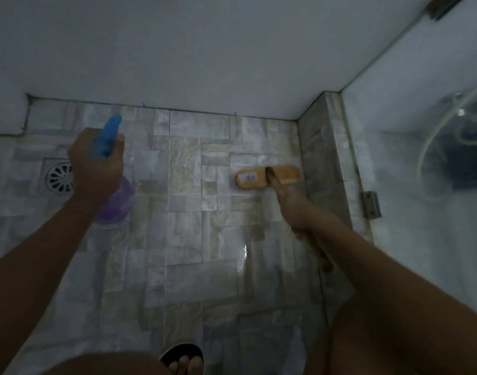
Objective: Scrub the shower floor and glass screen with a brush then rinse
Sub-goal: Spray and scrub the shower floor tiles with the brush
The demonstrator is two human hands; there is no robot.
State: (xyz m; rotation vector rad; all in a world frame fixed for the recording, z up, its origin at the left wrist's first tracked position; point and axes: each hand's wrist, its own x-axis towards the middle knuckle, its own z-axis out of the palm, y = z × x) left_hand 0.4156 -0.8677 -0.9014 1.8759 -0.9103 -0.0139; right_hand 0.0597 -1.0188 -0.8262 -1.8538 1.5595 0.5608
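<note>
Shower floor [183, 239], seen from above. The right hand [299, 212] grips the wooden handle of the scrub brush [253, 178], whose head apparently rests on the tiles just ahead of that hand, near the glass screen [421, 185]. The left hand [96, 163] holds a purple spray bottle [121, 201] by the floor drain [59, 179].

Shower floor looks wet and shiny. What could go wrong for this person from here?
Slipping seems possible: the tiled floor glistens with water near the sandalled foot.
The brush, held by the right hand, sits close to the raised curb and could knock it or the glass screen.
With the left hand gripping the spray bottle, neither hand is free to catch a fall.
</note>
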